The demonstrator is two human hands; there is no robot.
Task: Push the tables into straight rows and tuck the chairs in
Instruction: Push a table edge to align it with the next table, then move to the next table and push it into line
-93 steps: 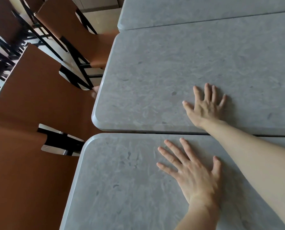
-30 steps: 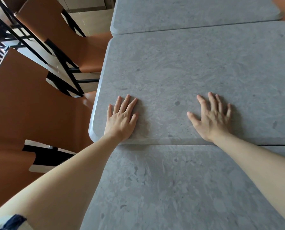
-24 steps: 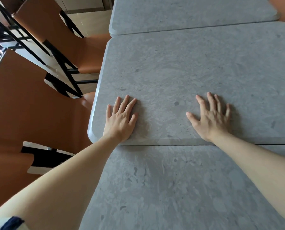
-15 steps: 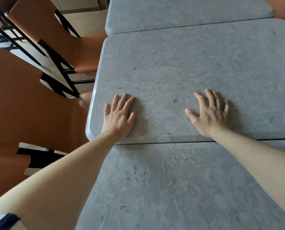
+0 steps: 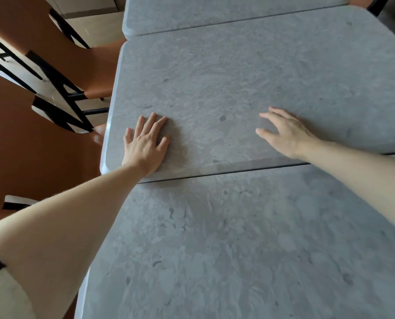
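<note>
— While both arms reach forward, where do the hands sit?

— The left hand [image 5: 146,146] lies flat, fingers spread, palm down on the middle counter [image 5: 226,88], near its left corner and just beyond the near edge. The right hand [image 5: 286,132] is open too, fingers loosely extended; its outline is blurred, and whether the palm presses the surface cannot be told.

— How do the counters stand?

— Three grey stone-patterned tops run away from the camera. The near counter [image 5: 214,249] meets the middle one along a thin dark seam, close together. The far counter [image 5: 214,12] lies just behind the middle one. The middle counter's left edge juts further left than the near counter's.

— And the chairs?

— Brown chairs with black frames line the left side. The far chair [image 5: 60,42] has its seat touching or slipping under the middle counter's edge. The nearer chair [image 5: 31,143] stands just beside the left corner. Another brown corner [image 5: 359,0] shows at the top right.

— Anything else?

— A pale sleeve [image 5: 3,295] with a dark band covers the upper left arm.
</note>
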